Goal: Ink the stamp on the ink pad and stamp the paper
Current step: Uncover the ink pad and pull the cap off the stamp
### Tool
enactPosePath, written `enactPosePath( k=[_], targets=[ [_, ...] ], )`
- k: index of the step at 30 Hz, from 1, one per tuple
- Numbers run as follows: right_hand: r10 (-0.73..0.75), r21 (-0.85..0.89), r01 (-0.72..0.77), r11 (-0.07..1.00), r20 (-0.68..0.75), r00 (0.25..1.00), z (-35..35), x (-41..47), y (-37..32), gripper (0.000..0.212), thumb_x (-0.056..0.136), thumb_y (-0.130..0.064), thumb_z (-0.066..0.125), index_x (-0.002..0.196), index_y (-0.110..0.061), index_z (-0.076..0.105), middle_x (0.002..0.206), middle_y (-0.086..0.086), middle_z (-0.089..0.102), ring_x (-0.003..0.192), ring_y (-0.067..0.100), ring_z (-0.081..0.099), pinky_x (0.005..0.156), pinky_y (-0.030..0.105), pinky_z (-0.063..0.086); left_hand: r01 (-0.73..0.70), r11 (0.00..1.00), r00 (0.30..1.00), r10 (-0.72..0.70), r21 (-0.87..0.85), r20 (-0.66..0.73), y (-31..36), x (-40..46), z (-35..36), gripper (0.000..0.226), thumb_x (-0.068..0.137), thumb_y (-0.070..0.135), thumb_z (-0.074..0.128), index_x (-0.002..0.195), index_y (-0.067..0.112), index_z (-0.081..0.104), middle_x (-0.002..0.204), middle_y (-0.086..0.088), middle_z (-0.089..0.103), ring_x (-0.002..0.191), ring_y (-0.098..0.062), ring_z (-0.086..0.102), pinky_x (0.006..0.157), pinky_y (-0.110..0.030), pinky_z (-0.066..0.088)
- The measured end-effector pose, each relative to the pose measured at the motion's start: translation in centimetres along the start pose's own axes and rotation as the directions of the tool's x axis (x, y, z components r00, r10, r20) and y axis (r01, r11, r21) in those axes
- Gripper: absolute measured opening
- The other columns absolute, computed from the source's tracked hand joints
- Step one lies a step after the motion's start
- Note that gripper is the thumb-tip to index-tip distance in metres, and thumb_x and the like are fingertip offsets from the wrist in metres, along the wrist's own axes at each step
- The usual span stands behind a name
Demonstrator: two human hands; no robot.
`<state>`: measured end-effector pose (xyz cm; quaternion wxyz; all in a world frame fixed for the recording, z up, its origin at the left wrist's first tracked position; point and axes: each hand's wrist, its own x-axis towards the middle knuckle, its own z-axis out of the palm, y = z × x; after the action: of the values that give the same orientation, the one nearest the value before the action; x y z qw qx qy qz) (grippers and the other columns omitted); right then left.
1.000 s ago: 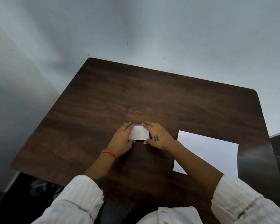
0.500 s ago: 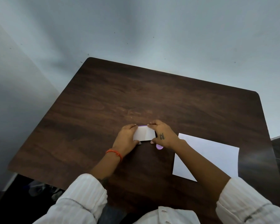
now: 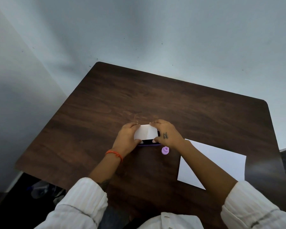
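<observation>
Head view: left hand (image 3: 127,138) and right hand (image 3: 168,133) grip the ink pad (image 3: 149,142), lid (image 3: 145,132) half-raised; next, probably grab stamp (image 3: 165,150), then paper (image 3: 221,162).

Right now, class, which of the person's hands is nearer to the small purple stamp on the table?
Right. The right hand sits just above the purple stamp, its wrist nearly over it; the left hand is farther, across the ink pad case that both hands hold.

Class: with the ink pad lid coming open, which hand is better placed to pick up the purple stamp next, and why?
Probably the right hand: the purple stamp stands on the table just below its wrist. The left hand grips the far side of the ink pad.
</observation>
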<state>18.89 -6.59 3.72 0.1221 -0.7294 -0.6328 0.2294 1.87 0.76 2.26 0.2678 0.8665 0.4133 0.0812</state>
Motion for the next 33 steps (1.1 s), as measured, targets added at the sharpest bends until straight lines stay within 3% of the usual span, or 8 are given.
enactPosePath(
  k=[7,13,20,29,33],
  targets=[
    [-0.119,0.006,0.119,0.993,0.066,0.991,1.3,2.3,-4.3,0.074,0.071,-0.021,0.075,0.135,-0.01,0.039,0.143,0.012,0.042,0.131,0.027,0.036,0.107,0.037,0.031,0.088,0.996,0.992,-0.087,0.011,-0.09,-3.9,-2.2,-2.9,0.071,0.067,0.023,0.078,0.13,0.012,0.046,0.137,-0.008,0.047,0.127,-0.024,0.037,0.107,-0.035,0.03],
    [-0.163,0.004,0.165,0.986,0.159,0.974,3.8,3.5,-6.8,0.074,0.073,-0.022,0.074,0.136,-0.011,0.038,0.142,0.01,0.044,0.128,0.026,0.038,0.105,0.038,0.032,0.186,0.983,0.98,-0.185,0.005,-0.069,-7.1,-4.7,-3.1,0.072,0.066,0.024,0.079,0.129,0.015,0.047,0.136,-0.007,0.046,0.125,-0.024,0.037,0.105,-0.036,0.031],
    [-0.168,-0.021,0.178,0.984,0.246,0.955,5.5,3.5,-7.2,0.074,0.074,-0.023,0.073,0.137,-0.011,0.036,0.144,0.012,0.042,0.133,0.028,0.034,0.111,0.037,0.025,0.205,0.979,0.979,-0.205,-0.003,0.017,-8.7,-5.7,-2.3,0.073,0.064,0.028,0.081,0.128,0.015,0.049,0.134,-0.006,0.047,0.124,-0.024,0.038,0.105,-0.035,0.032],
    [-0.175,0.017,0.176,0.984,0.23,0.957,5.9,3.1,-6.7,0.073,0.074,-0.021,0.073,0.137,-0.015,0.036,0.146,0.009,0.04,0.134,0.026,0.034,0.111,0.039,0.027,0.187,0.982,0.982,-0.187,-0.006,0.032,-8.1,-5.7,-2.4,0.077,0.063,0.027,0.082,0.131,0.016,0.046,0.139,-0.007,0.043,0.128,-0.026,0.031,0.107,-0.038,0.029],
    [-0.14,0.191,0.131,0.973,0.037,0.989,3.9,2.3,-6.3,0.066,0.076,-0.021,0.071,0.135,-0.019,0.042,0.145,0.007,0.042,0.135,0.022,0.034,0.113,0.041,0.025,0.024,0.996,0.996,-0.032,-0.087,-0.088,-4.6,-4.9,-2.6,0.068,0.067,0.02,0.078,0.129,0.016,0.049,0.137,-0.009,0.046,0.129,-0.027,0.034,0.106,-0.035,0.026]
  ],
)
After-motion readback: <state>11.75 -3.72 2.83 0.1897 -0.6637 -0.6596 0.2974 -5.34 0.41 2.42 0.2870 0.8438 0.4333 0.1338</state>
